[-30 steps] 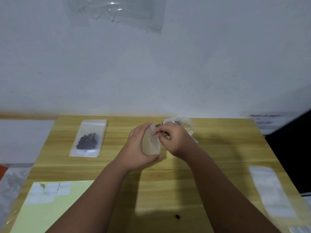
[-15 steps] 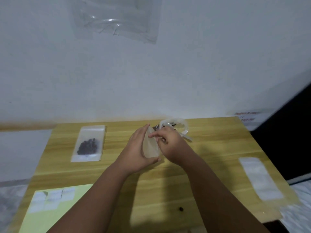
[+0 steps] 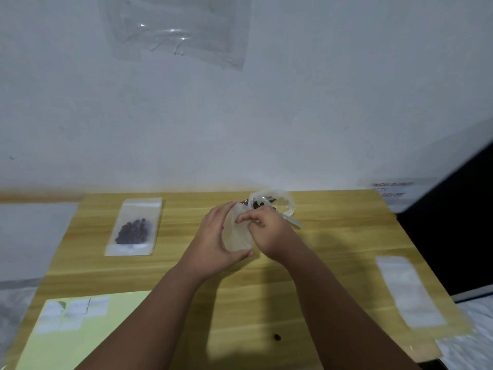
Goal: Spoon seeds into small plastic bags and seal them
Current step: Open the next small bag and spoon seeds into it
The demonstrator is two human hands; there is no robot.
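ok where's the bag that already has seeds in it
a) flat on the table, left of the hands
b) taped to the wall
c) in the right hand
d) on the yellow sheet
a: the seed bag lies flat on the table, left of the left hand, which holds a different small bag.

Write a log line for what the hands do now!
left hand: holds small clear plastic bag | right hand: pinches its top edge | flat bag of dark seeds: lies on yellow wooden table
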